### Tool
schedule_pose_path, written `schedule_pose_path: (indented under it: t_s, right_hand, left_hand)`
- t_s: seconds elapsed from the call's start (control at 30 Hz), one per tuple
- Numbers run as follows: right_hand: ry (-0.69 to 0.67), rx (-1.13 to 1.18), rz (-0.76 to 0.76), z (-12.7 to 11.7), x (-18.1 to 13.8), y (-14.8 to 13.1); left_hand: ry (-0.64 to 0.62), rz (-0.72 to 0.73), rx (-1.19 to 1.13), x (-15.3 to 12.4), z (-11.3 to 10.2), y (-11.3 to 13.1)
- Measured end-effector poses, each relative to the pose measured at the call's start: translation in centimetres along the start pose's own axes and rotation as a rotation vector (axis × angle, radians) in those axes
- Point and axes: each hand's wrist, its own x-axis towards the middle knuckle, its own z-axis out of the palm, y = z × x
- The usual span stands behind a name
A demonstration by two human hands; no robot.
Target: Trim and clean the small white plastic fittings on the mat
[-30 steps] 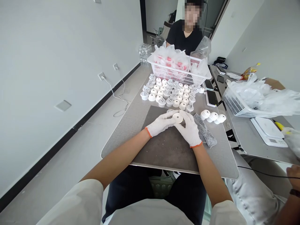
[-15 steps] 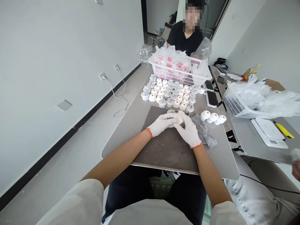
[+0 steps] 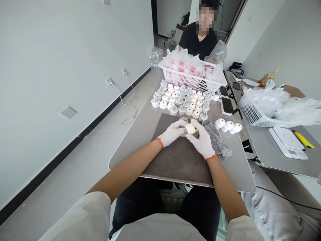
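While the white piece [image 3: 190,129] is clamped by gloved fingers of the left hand [image 3: 173,133] and the right hand [image 3: 202,140], it is held above the far part of the dark mat [image 3: 173,164]. It should be steadied from the left and turned in small steps, with fingertips placed clear of the yellow item [image 3: 197,130] beside the right hand; its nature cannot be told. Grey knitted fabric [image 3: 219,142] is laid to the right, near three white parts [image 3: 228,126]. Rows of white parts [image 3: 173,99] are set farther off, before a white basket [image 3: 185,79].

The single view looks forward and down from head height across the nearby tabletop [image 3: 135,140] toward a person [image 3: 198,43] opposite.
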Motion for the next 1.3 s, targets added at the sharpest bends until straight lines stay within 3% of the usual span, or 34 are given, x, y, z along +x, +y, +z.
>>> schedule_pose_path:
  t_s: [0.17, 0.4, 0.97, 1.3]
  right_hand:
    - [0.021, 0.176, 0.195, -0.3, -0.2, -0.5]
    - [0.014, 0.256, 0.230, 0.0, 0.0, -0.1]
    - [-0.003, 0.098, 0.165, -0.5, 0.0, -0.3]
    - [0.055, 0.118, 0.063, 0.0, -0.2, 0.6]
  left_hand:
    - [-0.079, -0.068, 0.017, -0.3, -0.1, 0.5]
    - [-0.110, -0.065, 0.006, -0.5, -0.4, 0.9]
    - [-0.102, -0.065, -0.105, -0.1, -0.5, 0.5]
    - [-0.083, -0.158, -0.170, 0.4, -0.7, -0.2]
